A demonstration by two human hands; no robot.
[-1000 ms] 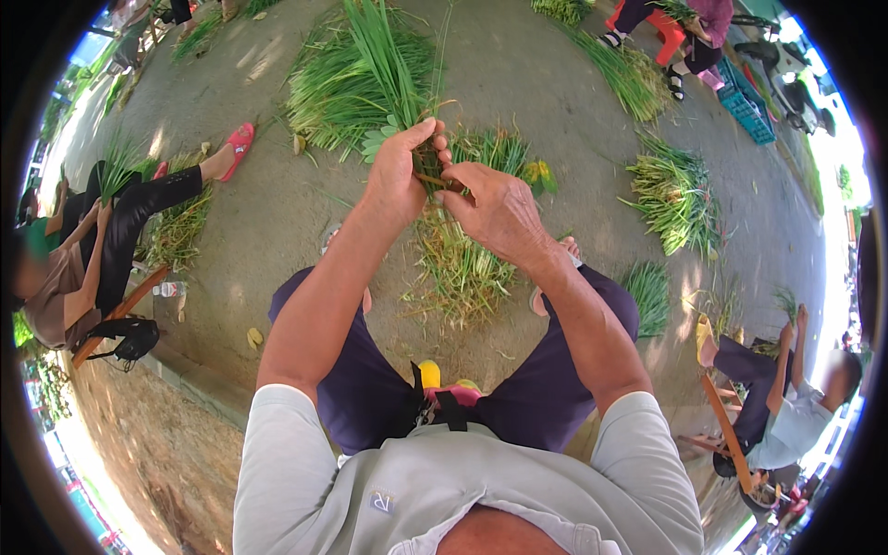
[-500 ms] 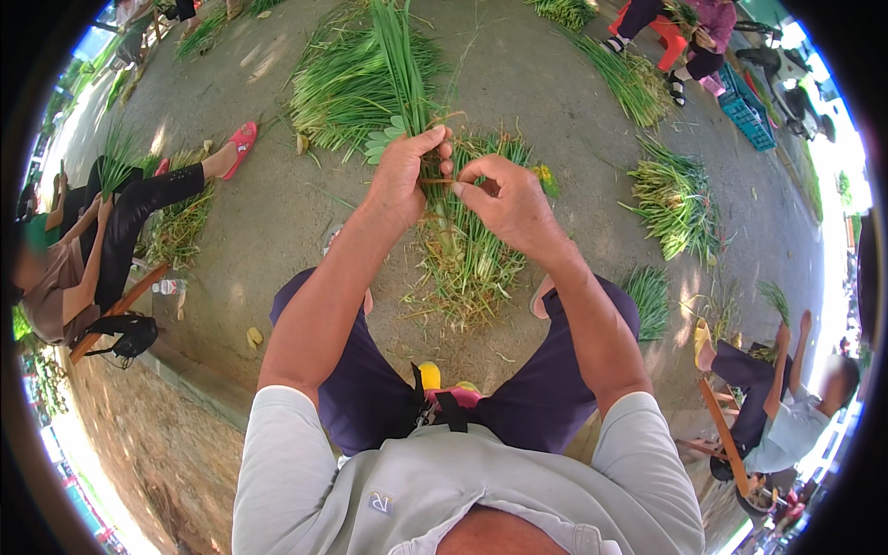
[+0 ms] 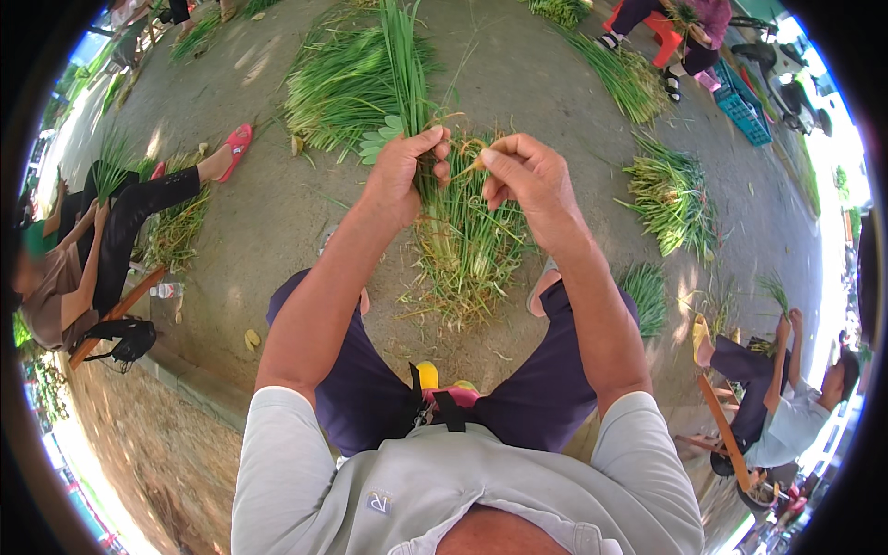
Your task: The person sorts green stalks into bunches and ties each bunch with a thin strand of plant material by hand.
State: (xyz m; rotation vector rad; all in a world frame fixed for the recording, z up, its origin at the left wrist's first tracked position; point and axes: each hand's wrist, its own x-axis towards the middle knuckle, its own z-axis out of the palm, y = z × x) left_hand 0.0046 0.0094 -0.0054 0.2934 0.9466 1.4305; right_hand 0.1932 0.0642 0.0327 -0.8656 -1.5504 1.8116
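My left hand (image 3: pixel 407 176) is closed round a bunch of long green chives (image 3: pixel 403 69), their leaves pointing away from me. Beside it, at the right, my right hand (image 3: pixel 532 180) pinches a thin yellowish withered leaf (image 3: pixel 475 166) between thumb and fingertips, apart from the bunch. Below both hands a heap of trimmings (image 3: pixel 472 268), green and straw-coloured, lies on the ground between my feet. Beyond my left hand rests a large pile of green chives (image 3: pixel 356 97). Rounded pale-green leaves (image 3: pixel 379 141) show next to my left wrist.
More chive piles lie at the right (image 3: pixel 671 194) and far right (image 3: pixel 620 79). Seated people work at the left (image 3: pixel 65 268), the right (image 3: pixel 791 407) and the far right. A teal crate (image 3: pixel 740 106) stands there too. A plastic bottle (image 3: pixel 166 289) lies at the left.
My right hand has moved right, away from the bunch, drawing the withered leaf with it. My left hand keeps its hold on the chives in nearly the same place.
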